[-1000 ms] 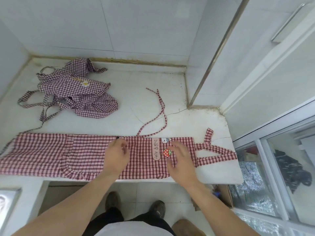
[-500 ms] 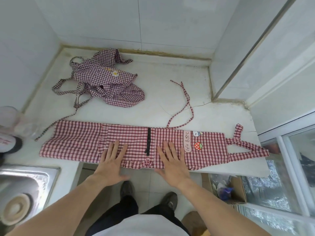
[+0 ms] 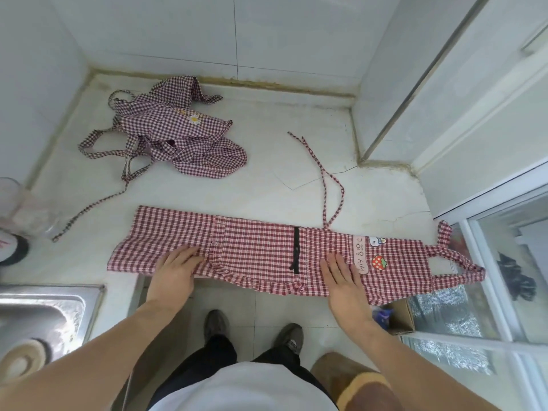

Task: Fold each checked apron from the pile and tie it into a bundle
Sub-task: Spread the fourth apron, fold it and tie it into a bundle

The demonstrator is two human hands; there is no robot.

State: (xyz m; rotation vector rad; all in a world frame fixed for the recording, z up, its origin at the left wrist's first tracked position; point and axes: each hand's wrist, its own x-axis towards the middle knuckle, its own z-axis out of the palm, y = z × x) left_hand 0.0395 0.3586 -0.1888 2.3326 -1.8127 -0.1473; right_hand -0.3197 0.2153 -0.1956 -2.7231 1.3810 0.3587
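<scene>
Nearby: apron pile (image 3: 178,137) behind, sink (image 3: 41,315) left, box (image 3: 400,317) below.

White tiled walls (image 3: 178,31), cracked pale counter (image 3: 281,161), steel sink (image 3: 44,310).

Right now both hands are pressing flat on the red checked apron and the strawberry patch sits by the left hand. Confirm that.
Not quite. In the head view both hands do press flat on the red checked apron, but the strawberry patch sits by the right hand, not the left hand.
</scene>
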